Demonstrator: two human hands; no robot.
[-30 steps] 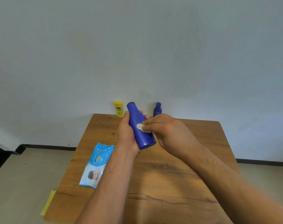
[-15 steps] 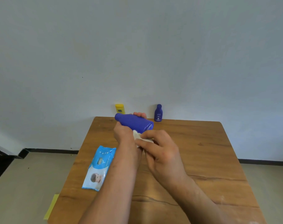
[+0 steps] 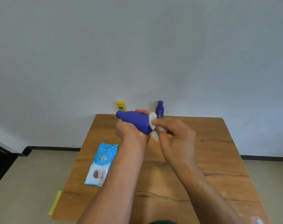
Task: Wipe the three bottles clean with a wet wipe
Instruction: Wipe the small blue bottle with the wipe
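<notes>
Your right hand [image 3: 178, 138] now pinches the wet wipe [image 3: 152, 121] against the base of the large blue bottle [image 3: 134, 120], up from its underside a moment ago, while your left hand [image 3: 129, 131] grips that bottle sideways above the far end of the table [image 3: 210, 143].

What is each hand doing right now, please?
Left hand: grips the large blue plastic bottle, tipped sideways.
Right hand: pinches the white wet wipe against the bottle's base.

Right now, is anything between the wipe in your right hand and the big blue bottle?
Nothing visible. The wipe in the right hand lies against the base of the big bottle, which the left hand grips on its side.
</notes>
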